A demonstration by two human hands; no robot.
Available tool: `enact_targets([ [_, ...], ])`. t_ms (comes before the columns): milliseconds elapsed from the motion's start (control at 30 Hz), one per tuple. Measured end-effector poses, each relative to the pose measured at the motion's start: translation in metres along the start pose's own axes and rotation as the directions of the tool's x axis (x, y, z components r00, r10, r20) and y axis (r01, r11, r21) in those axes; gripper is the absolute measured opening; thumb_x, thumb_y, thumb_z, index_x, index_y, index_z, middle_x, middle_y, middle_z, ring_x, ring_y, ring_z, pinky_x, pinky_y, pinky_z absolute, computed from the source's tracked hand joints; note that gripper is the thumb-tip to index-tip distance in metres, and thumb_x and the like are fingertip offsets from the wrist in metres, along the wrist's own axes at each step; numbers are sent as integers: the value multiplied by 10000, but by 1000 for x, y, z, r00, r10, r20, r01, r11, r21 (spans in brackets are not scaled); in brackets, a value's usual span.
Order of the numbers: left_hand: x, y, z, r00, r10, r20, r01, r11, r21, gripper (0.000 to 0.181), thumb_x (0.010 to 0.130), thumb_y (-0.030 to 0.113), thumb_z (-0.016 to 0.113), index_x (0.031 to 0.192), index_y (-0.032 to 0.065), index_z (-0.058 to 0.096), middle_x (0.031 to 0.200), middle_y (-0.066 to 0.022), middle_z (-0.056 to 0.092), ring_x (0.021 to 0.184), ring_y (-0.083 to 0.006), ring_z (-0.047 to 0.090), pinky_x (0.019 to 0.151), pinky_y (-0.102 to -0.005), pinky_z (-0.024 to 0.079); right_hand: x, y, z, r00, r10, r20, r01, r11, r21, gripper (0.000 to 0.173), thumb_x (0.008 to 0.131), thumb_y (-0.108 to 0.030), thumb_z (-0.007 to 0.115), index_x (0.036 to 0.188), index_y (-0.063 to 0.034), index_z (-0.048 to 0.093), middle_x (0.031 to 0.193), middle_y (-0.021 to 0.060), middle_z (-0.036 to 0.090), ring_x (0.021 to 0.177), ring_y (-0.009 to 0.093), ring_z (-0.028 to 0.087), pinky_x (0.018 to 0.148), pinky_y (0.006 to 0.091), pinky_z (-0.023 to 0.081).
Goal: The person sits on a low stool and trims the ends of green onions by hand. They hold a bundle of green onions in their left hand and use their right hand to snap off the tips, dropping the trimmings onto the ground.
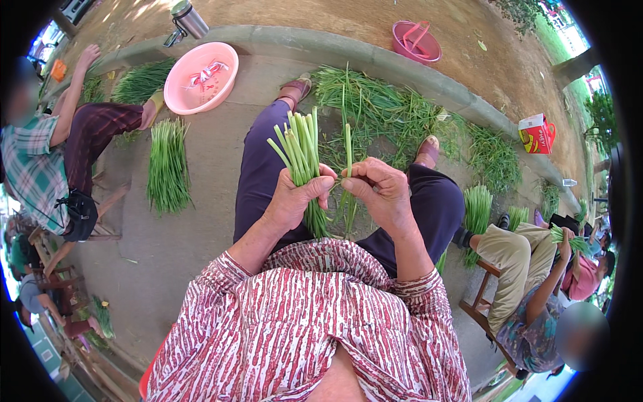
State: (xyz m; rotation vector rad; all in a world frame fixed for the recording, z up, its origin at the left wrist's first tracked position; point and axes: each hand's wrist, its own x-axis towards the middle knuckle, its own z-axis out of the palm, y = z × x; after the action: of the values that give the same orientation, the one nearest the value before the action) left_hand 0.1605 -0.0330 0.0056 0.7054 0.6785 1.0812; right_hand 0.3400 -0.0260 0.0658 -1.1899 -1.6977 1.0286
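A bundle of green stalks (301, 143), probably Chinese chives, is gripped in my left hand (296, 196). Its pale cut ends fan out upward, and the leafy ends hang down toward my lap. Beside it, my right hand (382, 191) pinches a separate stalk or a few (348, 145) between thumb and fingers, pale end up. The fingertips of both hands are close together over the gap between my knees. On the ground beyond my hands lies a loose, tangled heap of green leaves (371, 103).
Left of my legs lie a neat chive bundle (168, 166) and a pink basin (173, 83) holding red-and-white ties. A concrete curb (311, 40) runs behind, with a steel flask (191, 20) on it. Seated people flank me; one at right holds greens (570, 238). Another bundle (477, 211) lies right.
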Motion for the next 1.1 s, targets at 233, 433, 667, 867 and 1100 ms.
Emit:
enact_targets([
  [233, -4, 0, 3, 1000, -3, 0, 3, 999, -47, 205, 848, 122, 701, 1008, 7, 644, 722, -23, 610, 584, -99, 569, 535, -253, 491, 4, -1, 7, 998, 60, 35, -60, 998, 13, 131, 767, -34, 720, 861, 19, 646, 713, 57, 561, 619, 116, 518, 550, 259, 412],
  [433, -4, -4, 2, 1000, 16, 9, -16, 999, -32, 180, 840, 101, 711, 988, 14, 655, 728, -10, 607, 576, -83, 557, 520, -236, 479, 7, -1, 11, 997, 64, 34, -66, 996, 64, 112, 777, -25, 706, 864, 18, 650, 725, 43, 565, 628, 117, 533, 561, 256, 424],
  [667, -2, -7, 10, 999, -3, -38, 3, 1000, -6, 142, 827, 26, 702, 956, 16, 645, 735, -8, 607, 574, -78, 551, 493, -221, 464, 2, 9, 23, 997, -3, -75, 10, 996, 92, 97, 785, 14, 672, 880, 31, 665, 766, 65, 576, 691, 120, 603, 599, 239, 479],
  [867, -1, -10, 10, 999, -33, -26, 34, 999, 42, 205, 795, -4, 713, 973, 21, 616, 744, -20, 612, 571, -98, 570, 493, -232, 478, -2, 9, 24, 960, 280, 17, -257, 853, 454, 89, 831, -33, 642, 834, 57, 637, 737, 34, 575, 640, 87, 572, 569, 226, 460],
  [1100, -7, -7, 14, 993, -122, -1, 121, 986, 111, 186, 784, 14, 738, 902, 31, 595, 706, 8, 582, 552, -74, 549, 476, -233, 454, 43, 12, 2, 938, 318, -136, -185, 794, 579, 110, 849, -88, 648, 840, 21, 640, 677, 3, 581, 549, 65, 485, 489, 217, 392],
])
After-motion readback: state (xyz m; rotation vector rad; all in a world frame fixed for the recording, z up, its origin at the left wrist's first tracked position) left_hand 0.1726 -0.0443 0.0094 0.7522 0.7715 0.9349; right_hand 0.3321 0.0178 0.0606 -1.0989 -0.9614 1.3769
